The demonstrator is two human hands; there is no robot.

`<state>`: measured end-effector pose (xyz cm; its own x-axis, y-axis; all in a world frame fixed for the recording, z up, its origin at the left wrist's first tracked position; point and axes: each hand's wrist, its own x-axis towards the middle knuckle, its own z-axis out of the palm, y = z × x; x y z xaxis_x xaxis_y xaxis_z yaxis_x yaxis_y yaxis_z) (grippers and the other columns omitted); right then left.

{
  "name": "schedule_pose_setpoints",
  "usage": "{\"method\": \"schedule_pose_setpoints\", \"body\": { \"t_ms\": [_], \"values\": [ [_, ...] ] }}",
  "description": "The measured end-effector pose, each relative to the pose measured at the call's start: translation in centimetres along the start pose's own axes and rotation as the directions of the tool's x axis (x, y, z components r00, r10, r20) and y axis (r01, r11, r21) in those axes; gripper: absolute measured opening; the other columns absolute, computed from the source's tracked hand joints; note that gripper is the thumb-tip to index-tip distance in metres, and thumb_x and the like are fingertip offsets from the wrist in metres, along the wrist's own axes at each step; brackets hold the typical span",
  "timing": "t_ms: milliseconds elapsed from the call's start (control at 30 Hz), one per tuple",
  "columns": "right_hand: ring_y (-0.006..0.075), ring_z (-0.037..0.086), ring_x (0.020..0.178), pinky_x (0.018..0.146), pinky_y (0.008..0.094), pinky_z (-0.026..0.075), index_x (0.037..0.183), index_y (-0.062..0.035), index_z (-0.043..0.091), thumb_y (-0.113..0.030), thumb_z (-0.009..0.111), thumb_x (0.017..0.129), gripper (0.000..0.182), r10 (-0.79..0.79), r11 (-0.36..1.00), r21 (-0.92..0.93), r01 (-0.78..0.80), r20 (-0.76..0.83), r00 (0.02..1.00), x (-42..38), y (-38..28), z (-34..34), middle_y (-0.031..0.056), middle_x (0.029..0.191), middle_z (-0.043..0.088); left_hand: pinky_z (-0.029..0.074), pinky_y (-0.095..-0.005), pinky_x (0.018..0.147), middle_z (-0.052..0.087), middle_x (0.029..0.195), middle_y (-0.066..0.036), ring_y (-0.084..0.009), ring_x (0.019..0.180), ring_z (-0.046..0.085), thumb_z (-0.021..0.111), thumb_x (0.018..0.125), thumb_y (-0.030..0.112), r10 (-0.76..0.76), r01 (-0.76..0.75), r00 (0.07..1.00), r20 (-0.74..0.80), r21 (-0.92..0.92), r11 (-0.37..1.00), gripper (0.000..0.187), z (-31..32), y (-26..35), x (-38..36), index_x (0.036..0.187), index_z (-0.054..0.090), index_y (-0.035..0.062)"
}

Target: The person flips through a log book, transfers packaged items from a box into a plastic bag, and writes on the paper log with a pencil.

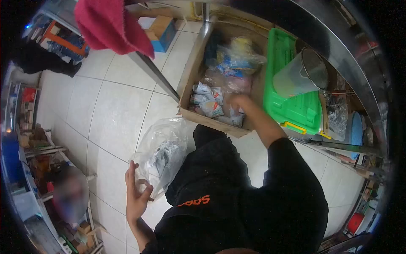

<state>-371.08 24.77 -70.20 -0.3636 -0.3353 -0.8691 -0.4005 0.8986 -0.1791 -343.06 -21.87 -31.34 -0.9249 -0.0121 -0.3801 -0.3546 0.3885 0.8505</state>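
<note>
On the tiled floor, a clear plastic bag [176, 134] has several white-and-silver packets [163, 158] inside it. My left hand [138, 190] is at the bag's near left edge, thumb and fingers curled about the plastic. Reaching into a cardboard box [189, 88], my right hand [239, 103] is smeared by motion, so its fingers cannot be made out. Just left of that hand, several small white packets with orange and green print [211, 108] lie in the box. Clear plastic wrapping [230, 86] and a bundle of yellow and blue bagged things [241, 55] fill its far part.
Right of the box, a green lidded bin [311, 111] with yellow latches bears a translucent pitcher [296, 76]. A metal leg [156, 76] and a red cloth [110, 25] are at upper left. Shelves [38, 156] line the left side. A person's dark-clothed leg [50, 61] shows far left.
</note>
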Motion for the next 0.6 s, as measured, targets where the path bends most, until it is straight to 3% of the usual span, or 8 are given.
{"method": "schedule_pose_setpoints", "body": {
  "t_ms": [33,133,200,233,333,433,500,600],
  "values": [
    [0.0375,0.066,0.114,0.089,0.0538,0.058,0.141,-0.0081,0.053,-0.024,0.069,0.092,0.054,0.030,1.000,0.002,-0.031,0.098,0.995,2.9,1.4,3.7,0.0162,0.137,0.062,0.057,-0.0222,0.056,0.034,0.154,-0.012,-0.0155,0.089,0.057,0.061,0.078,-0.003,0.005,-0.005,1.000,0.011,0.007,1.000,0.096,0.1,0.4,0.2,0.164,0.023,0.0171],
    [0.0451,0.047,0.139,0.098,0.0605,0.052,0.146,-0.0138,0.051,-0.034,0.066,0.092,0.060,0.272,0.955,0.063,-0.288,-0.568,0.777,1.6,-1.7,9.7,0.0196,0.158,0.039,0.057,-0.0230,0.056,0.034,0.154,-0.013,-0.0161,0.090,0.057,0.060,0.079,-0.003,-0.007,0.007,1.000,0.002,0.025,1.000,0.095,0.2,1.0,0.8,0.164,0.023,0.0166],
    [0.0477,0.012,0.154,0.098,0.0849,0.032,0.153,-0.0091,0.044,-0.035,0.058,0.099,0.061,0.204,0.973,-0.051,-0.224,-0.255,0.945,-4.1,-5.2,4.7,0.0130,0.166,0.024,0.061,-0.0252,0.056,0.035,0.150,-0.015,-0.0186,0.094,0.059,0.057,0.076,-0.009,-0.051,0.051,0.999,-0.004,-0.001,0.999,0.099,0.4,1.2,1.1,0.164,0.022,0.0172],
    [0.0477,0.012,0.154,0.098,0.0849,0.032,0.153,-0.0091,0.044,-0.035,0.058,0.099,0.061,0.208,0.973,-0.040,-0.225,-0.254,0.944,-5.6,-6.1,3.1,0.0130,0.166,0.024,0.061,-0.0252,0.056,0.035,0.150,-0.015,-0.0186,0.094,0.059,0.057,0.076,-0.009,-0.049,0.049,0.999,0.004,0.006,0.999,0.099,0.4,1.5,1.2,0.164,0.022,0.0172],
    [0.0434,0.035,0.147,0.101,0.0744,0.041,0.152,-0.0150,0.046,-0.037,0.064,0.095,0.064,0.351,0.927,0.210,-0.310,-0.198,0.915,-5.1,-4.7,0.1,0.0189,0.155,0.043,0.061,-0.0252,0.056,0.035,0.150,-0.015,-0.0187,0.095,0.059,0.057,0.075,-0.008,-0.081,0.081,0.997,-0.014,0.022,0.996,0.098,0.5,1.9,1.6,0.164,0.022,0.0162],
    [0.0381,0.058,0.129,0.099,0.0575,0.050,0.143,-0.0151,0.056,-0.042,0.072,0.087,0.064,0.407,0.575,0.761,-0.302,0.054,0.912,-1.9,0.5,-1.6,0.0203,0.134,0.062,0.061,-0.0247,0.055,0.036,0.150,-0.016,-0.0184,0.095,0.059,0.056,0.075,-0.008,-0.054,0.054,0.998,-0.025,-0.002,0.999,0.097,0.4,1.2,1.6,0.164,0.023,0.0148],
    [0.0365,0.068,0.109,0.091,0.0451,0.054,0.133,-0.0067,0.063,-0.042,0.079,0.081,0.065,-0.068,0.992,0.076,0.102,-0.365,0.928,-7.7,0.8,-5.7,0.0201,0.118,0.070,0.060,-0.0250,0.064,0.036,0.150,-0.017,-0.0191,0.099,0.059,0.056,0.074,-0.010,-0.080,0.080,0.997,-0.006,-0.018,0.997,0.098,0.3,1.9,1.6,0.164,0.023,0.0127],
    [0.0303,0.054,0.131,0.104,0.0390,0.047,0.139,-0.0043,0.057,-0.036,0.082,0.080,0.071,-0.079,0.815,0.448,0.367,-0.541,0.837,-21.4,-5.6,-12.4,0.0189,0.139,0.058,0.057,-0.0261,0.076,0.037,0.150,-0.017,-0.0201,0.103,0.058,0.056,0.073,-0.013,0.042,-0.042,0.999,0.017,0.043,0.998,0.100,-0.1,-0.3,2.1,0.164,0.023,0.0113]
  ]
}}
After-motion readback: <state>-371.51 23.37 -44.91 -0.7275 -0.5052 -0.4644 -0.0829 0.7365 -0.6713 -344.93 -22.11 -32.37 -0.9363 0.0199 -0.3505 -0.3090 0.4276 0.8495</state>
